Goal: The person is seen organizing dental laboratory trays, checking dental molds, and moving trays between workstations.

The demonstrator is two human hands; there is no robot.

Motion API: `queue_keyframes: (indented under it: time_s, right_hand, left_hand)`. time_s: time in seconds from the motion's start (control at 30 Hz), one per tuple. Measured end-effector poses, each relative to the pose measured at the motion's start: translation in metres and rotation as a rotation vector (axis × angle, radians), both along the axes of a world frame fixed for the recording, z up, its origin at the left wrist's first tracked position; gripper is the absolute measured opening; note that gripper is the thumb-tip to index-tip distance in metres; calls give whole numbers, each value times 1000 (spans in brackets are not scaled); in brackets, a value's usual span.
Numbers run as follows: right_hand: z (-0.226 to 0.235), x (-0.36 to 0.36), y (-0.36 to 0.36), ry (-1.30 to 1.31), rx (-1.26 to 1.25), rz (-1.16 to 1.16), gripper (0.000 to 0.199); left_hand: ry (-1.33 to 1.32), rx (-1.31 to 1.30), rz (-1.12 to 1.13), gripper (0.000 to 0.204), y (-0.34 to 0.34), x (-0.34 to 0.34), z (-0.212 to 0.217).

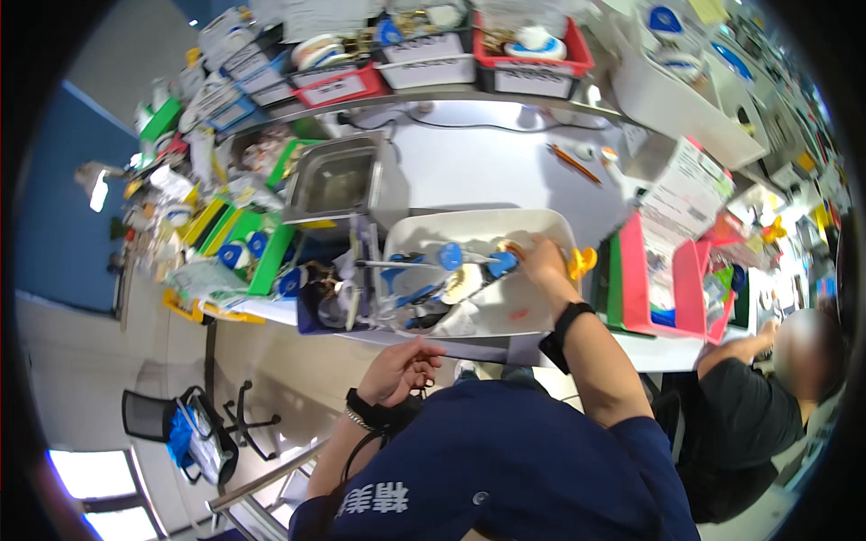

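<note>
A white plastic tray (550, 316) sits at the front of the table. Inside it lie blue plastic parts with rods (450, 257), a cream plaster dental model (463, 284) and a crumpled white wrap (458, 319). My right hand (544, 262) reaches in over the tray's right side, fingers bent down beside a brownish piece and a blue piece (502, 263). Its fingertips are partly hidden, and what they grip cannot be made out. Lower down, my left hand (403, 371) hovers in front of the table edge, fingers loosely curled and apart, holding nothing.
Left of the tray stand a metal basin (336, 178) and a dark blue bin (311, 317). Yellow clips (582, 262) hang at its right, near pink and green holders (635, 279). Orange pencils (575, 164) lie behind. Labelled boxes (424, 72) line a shelf. A co-worker (749, 406) sits right.
</note>
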State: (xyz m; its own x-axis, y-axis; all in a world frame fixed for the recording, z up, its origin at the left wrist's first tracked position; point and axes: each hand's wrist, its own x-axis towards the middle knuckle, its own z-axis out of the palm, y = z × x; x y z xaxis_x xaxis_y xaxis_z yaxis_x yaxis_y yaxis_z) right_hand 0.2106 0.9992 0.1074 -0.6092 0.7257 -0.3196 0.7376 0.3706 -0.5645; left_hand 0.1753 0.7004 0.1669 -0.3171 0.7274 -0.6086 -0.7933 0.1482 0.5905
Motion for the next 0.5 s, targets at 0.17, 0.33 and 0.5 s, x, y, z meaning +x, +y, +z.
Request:
queue_keyframes:
  time_s: [0.17,0.33,0.5]
  right_hand:
    - [-8,35,-5,192,308,131,31]
    - [58,93,-67,507,-628,105,21]
    - [33,111,-102,223,-1346,-6,51]
  left_hand:
    - [-23,-25,57,36,-23,-5,-21]
    - [-90,12,182,37,-55,-12,-49]
    - [-220,167,298,61,-64,-22,-32]
